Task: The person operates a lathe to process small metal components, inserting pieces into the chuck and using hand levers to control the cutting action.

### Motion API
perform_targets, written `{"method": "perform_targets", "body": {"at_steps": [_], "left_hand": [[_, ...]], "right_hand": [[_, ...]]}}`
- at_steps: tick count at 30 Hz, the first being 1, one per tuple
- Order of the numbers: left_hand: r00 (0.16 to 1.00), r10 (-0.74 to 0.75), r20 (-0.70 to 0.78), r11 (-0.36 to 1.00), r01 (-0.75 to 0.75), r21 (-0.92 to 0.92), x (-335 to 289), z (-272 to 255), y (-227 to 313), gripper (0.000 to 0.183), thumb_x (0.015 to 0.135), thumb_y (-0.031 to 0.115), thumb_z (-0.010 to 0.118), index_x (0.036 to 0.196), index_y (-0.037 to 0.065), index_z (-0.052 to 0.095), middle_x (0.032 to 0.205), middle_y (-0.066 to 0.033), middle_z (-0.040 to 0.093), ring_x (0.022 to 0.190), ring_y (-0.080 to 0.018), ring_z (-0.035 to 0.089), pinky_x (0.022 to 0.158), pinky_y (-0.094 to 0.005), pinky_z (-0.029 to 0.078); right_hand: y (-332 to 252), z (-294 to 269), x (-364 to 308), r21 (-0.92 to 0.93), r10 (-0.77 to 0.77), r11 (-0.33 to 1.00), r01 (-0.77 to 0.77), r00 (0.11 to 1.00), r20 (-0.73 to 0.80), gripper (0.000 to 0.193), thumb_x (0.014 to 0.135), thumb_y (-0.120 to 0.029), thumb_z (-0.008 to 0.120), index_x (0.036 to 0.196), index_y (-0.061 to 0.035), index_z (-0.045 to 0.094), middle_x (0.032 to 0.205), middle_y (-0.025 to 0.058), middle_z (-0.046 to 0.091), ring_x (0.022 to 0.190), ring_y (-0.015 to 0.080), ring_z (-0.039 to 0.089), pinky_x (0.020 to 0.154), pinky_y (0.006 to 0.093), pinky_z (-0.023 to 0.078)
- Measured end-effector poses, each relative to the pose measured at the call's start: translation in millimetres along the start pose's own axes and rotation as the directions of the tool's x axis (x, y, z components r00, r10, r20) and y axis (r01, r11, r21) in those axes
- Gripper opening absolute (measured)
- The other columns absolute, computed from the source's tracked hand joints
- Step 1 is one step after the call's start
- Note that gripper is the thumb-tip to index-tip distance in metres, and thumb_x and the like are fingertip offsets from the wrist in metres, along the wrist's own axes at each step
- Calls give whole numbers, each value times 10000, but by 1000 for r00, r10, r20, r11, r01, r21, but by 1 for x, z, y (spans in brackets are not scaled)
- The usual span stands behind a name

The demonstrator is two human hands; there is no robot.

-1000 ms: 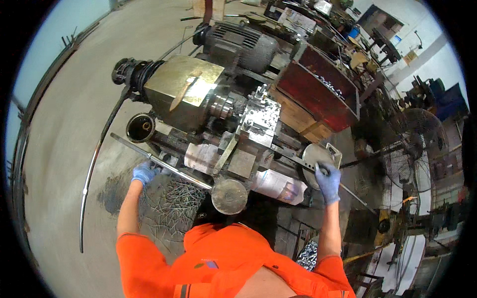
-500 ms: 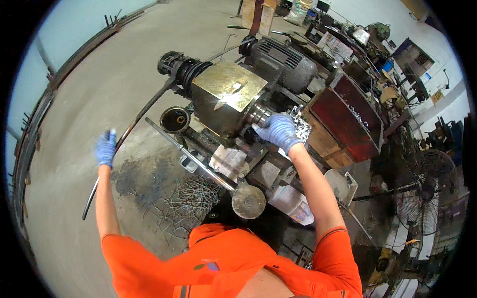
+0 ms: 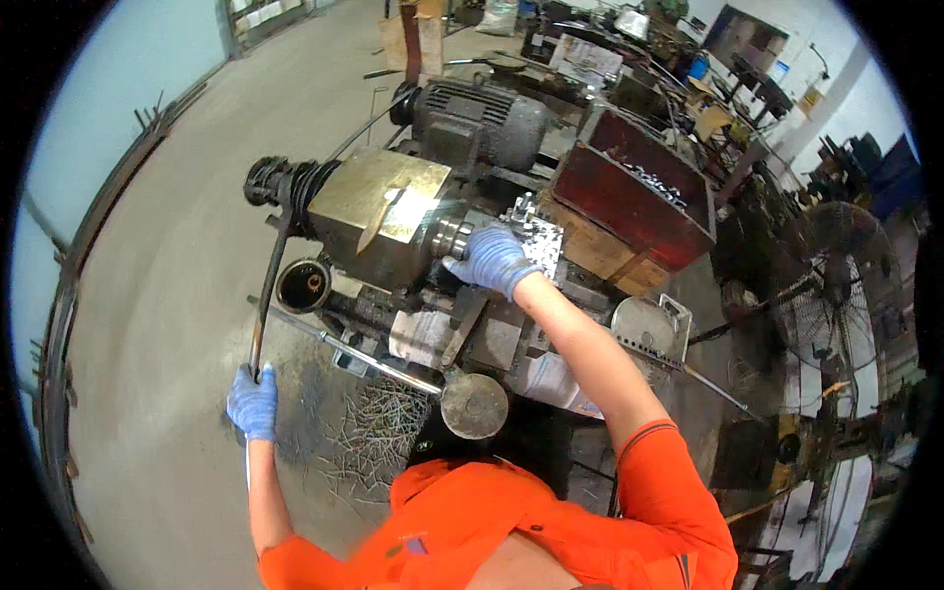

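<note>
My left hand, in a blue-grey glove, is closed round the lower part of a long dark lever bar. The bar runs up to the ringed left end of a machine spindle, beside a block-shaped housing with a shiny brass-coloured top. My right hand, gloved alike, is curled at the bright metal collar on the housing's right side. Its fingertips are hidden, so what they grip cannot be made out. Just beyond it, small bright metal pieces lie on the machine.
A dark red metal bin with small parts stands right of the machine, a motor behind. A round cup and a bright-handled lever sit nearer me. Thin rods litter the floor. A fan stands right.
The view has shifted. My left hand has come nearer my body and rightward with the lever bar, which stands steeper, and its fingers have closed round it. My right hand stays at the collar.
</note>
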State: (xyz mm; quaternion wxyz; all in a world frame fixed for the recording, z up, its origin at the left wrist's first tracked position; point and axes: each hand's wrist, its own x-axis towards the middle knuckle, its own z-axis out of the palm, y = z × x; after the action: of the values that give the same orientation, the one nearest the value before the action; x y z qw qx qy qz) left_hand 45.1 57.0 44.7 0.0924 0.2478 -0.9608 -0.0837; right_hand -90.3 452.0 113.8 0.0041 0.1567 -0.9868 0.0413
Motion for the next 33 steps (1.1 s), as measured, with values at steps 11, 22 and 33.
{"method": "perform_targets", "body": {"at_steps": [11,22,33], "left_hand": [[999,16,38,1000,-16,-6,-1,0,-6,491,775,437,575,1109,77,571,898,-170,644,825,-342,623,734,-443,474],[915,358,-186,770,-402,-495,21,-52,92,451,815,321,602,1194,88,533,750,-105,633,627,-260,604,617,-375,475],[631,658,-411,618,-764,-184,35,-23,225,398,835,312,581,1178,112,548,848,-143,615,646,-285,609,579,-378,475]], "right_hand": [[12,-48,-42,6,51,999,-51,972,-230,537,815,-533,448,729,-56,678,710,175,618,741,322,595,746,399,455],[145,-129,-118,-112,396,810,-576,676,-621,439,725,-437,652,1012,-105,661,1243,190,489,1099,355,483,948,412,381],[56,4,-229,399,453,863,-311,825,-337,306,700,-275,703,955,-108,682,1201,182,528,1076,344,514,917,404,412]]}}
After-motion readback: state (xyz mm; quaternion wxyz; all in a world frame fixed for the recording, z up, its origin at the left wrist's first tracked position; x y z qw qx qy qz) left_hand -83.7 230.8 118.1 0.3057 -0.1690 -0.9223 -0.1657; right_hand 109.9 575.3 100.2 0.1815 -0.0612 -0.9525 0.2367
